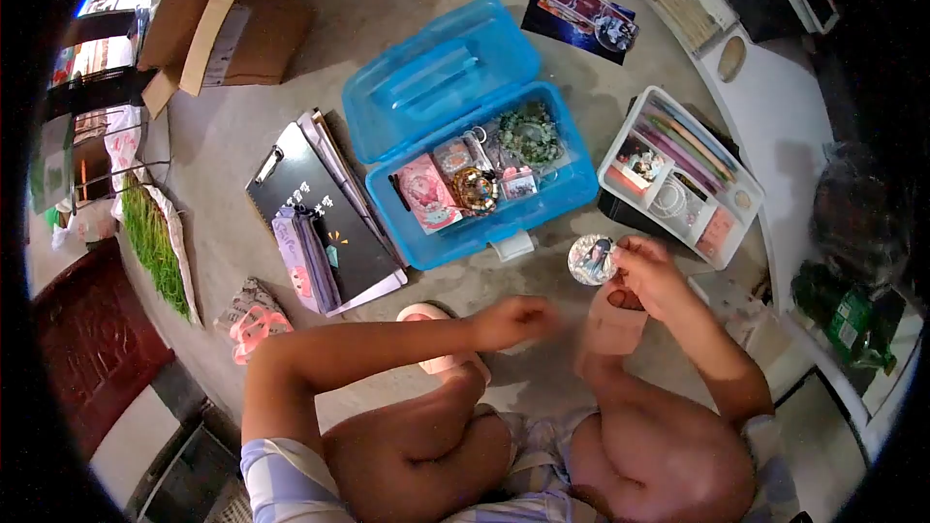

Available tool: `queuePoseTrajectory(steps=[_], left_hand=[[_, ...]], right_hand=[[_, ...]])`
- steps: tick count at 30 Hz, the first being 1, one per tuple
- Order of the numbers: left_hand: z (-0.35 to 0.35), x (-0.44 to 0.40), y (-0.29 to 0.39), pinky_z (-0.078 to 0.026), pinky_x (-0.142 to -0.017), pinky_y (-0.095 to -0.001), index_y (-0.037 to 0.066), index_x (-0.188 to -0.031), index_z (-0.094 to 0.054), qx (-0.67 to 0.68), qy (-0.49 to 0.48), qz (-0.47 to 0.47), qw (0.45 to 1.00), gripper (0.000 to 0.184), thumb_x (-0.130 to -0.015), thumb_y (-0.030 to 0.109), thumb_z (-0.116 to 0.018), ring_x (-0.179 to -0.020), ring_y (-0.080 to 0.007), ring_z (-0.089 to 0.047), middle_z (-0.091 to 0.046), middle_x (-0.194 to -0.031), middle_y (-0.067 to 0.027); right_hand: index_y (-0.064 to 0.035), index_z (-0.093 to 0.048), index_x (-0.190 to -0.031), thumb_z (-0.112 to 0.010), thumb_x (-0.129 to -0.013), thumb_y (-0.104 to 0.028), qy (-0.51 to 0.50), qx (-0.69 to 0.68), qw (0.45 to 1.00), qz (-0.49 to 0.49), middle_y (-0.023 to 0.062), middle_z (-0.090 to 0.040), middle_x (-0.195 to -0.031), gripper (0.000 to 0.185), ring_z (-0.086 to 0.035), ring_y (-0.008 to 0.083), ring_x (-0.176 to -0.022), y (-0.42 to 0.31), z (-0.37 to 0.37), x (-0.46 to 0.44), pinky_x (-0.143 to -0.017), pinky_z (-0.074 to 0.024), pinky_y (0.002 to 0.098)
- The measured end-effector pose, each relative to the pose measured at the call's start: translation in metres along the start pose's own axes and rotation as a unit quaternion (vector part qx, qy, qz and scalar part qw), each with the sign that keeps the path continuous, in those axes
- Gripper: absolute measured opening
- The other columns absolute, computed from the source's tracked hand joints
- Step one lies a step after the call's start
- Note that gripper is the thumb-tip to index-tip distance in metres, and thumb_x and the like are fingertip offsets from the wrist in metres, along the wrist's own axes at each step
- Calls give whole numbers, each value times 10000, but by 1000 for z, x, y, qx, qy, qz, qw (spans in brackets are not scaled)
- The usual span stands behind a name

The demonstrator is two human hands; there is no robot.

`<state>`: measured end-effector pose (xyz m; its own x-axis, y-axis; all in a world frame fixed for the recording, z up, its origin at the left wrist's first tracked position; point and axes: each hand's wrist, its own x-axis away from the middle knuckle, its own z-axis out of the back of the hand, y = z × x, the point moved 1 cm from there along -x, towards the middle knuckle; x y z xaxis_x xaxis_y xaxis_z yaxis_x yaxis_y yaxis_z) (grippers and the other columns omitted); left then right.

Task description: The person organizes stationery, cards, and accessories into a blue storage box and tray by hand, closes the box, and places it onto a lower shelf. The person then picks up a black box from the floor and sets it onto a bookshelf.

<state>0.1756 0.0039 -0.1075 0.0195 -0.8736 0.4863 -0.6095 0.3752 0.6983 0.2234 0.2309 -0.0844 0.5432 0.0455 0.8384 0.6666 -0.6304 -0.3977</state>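
Ideally, a light rim grip serves the round disc (587, 261) that the right hand (653, 276) pinches, while the left hand (513, 322) curls, contents unclear.

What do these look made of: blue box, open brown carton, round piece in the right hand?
Blue box: likely plastic, glossy; its lid looks translucent, with molded contours.
Open brown carton: probably cardboard, matte, with creased flaps.
Round piece in the right hand: shiny printed face; metal, plastic or laminated card, can't tell.
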Motion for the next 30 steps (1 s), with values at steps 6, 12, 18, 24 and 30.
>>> queuePoseTrajectory(steps=[6,12,18,24,30], left_hand=[[9,-2,-1,-433,-690,-253,19,-932,-533,-33,12,55,998,131,-813,46,-485,-757,-105,-538,-570,-787,-38],[19,-5,-4,-431,-684,-237,12,-916,-525,-19,51,34,998,115,-839,63,-458,-764,-95,-530,-559,-833,-41],[31,0,-5,-433,-684,-242,6,-940,-517,-15,78,46,996,129,-852,76,-453,-767,-103,-520,-558,-877,-45],[32,-2,-6,-430,-693,-254,0,-915,-521,-41,73,68,994,115,-838,61,-462,-769,-118,-523,-556,-875,-55],[28,-5,5,-427,-701,-249,-1,-903,-515,-32,96,66,993,116,-822,42,-443,-770,-119,-523,-548,-841,-51]], right_hand=[[-46,-540,-821,-567,-817,-169,-28,-3,999,25,33,-572,-723,126,-553,120,-592,-14,-2,6,-541,-453,240],[-16,-538,-869,-600,-791,-101,8,110,993,47,27,-565,-699,132,-520,75,-527,11,27,18,-470,-420,208],[4,-579,-899,-600,-781,-79,216,224,929,199,22,-577,-731,145,-516,73,-631,-2,89,55,-558,-430,219],[3,-615,-826,-637,-728,-146,395,434,762,276,99,-616,-767,180,-572,165,-672,-44,144,71,-621,-445,271],[-48,-649,-772,-659,-692,-226,437,443,755,207,106,-629,-762,196,-602,243,-672,-37,144,50,-617,-458,319]])
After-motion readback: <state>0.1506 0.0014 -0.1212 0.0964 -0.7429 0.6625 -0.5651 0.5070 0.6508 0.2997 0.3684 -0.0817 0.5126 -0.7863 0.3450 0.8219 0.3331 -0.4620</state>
